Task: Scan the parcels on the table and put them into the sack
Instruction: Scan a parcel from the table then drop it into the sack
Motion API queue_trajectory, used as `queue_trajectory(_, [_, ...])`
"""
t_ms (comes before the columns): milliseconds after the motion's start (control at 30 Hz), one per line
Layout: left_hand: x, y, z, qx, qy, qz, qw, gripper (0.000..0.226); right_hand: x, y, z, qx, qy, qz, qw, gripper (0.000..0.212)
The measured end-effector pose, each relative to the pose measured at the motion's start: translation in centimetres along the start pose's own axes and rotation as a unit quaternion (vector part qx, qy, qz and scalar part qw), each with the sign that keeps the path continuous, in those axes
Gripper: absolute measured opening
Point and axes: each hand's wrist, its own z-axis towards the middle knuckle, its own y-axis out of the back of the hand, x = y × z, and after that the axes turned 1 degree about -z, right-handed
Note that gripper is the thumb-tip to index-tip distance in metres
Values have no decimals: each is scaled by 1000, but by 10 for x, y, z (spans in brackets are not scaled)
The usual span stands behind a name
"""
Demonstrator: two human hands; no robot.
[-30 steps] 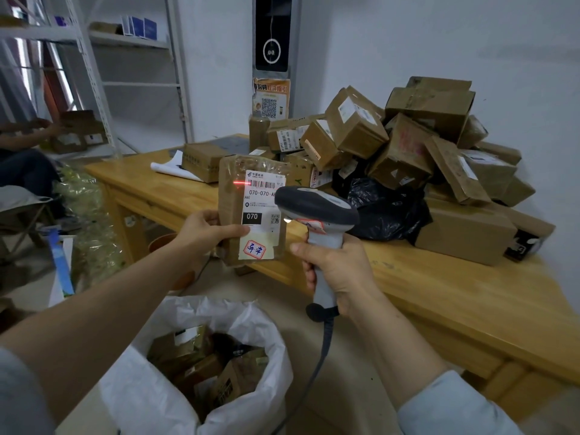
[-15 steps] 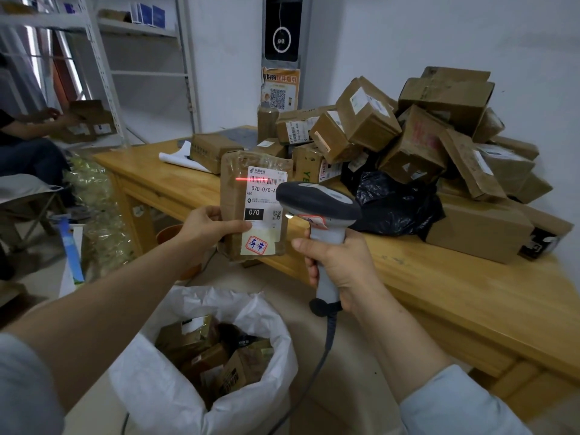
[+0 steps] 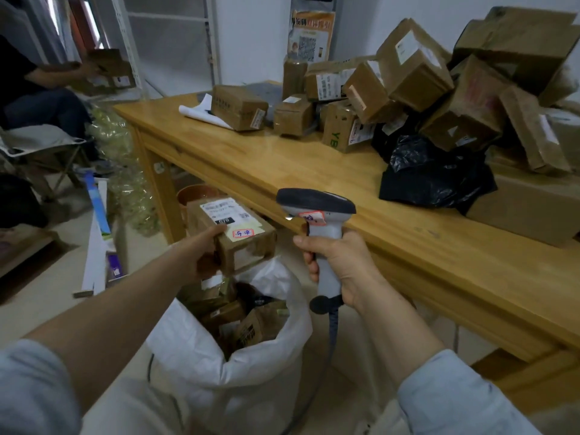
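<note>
1. The left hand (image 3: 204,252) grips a brown parcel (image 3: 233,235) by its near end, with the thumb on top beside the white label. The parcel is held label up, just above the far rim of the sack (image 3: 226,381).
2. The right hand (image 3: 340,266) is wrapped round the grey handle of a scanner (image 3: 317,205), held upright just right of the sack's mouth. Its cable (image 3: 332,324) hangs down beside the sack.
3. The white sack stands open below both hands, with several packed parcels (image 3: 251,324) inside it.
4. Behind and right of the sack is a wooden table (image 3: 314,171). It carries a heap of boxes (image 3: 417,67) and a black bag (image 3: 433,177).
5. Well to the left of the sack, a seated person (image 3: 31,89) holds a box.
</note>
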Motion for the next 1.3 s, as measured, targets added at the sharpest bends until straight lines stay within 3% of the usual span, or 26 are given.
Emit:
queue_trajectory(200, [41, 8, 20, -25, 83, -24, 996, 57, -18, -11, 18, 11, -32, -10, 999, 19])
queue_trajectory(433, [37, 0, 16, -74, 90, -62, 991, 47, -16, -7, 22, -9, -38, -4, 999, 17])
queue_trajectory(533, [19, -12, 11, -111, 29, -31, 993, 42, -9, -1, 17, -22, -23, 15, 999, 12])
queue_trajectory(700, [-21, -57, -7, -133, -145, 79, 977, 54, 12, 25, 3, -41, 16, 95, 995, 12])
queue_trajectory(933, [-66, -184, -70, -17, -339, 177, 924, 58, 42, 92, -22, -139, 79, 211, 964, 4])
queue_trajectory(1100, [-75, -275, -104, 111, -370, 195, 902, 57, 57, 163, -40, -214, 121, 240, 939, 4])
queue_trajectory(1300, [-75, -369, -113, 160, -449, 333, 813, 63, 58, 250, -44, -313, 151, 259, 901, 3])
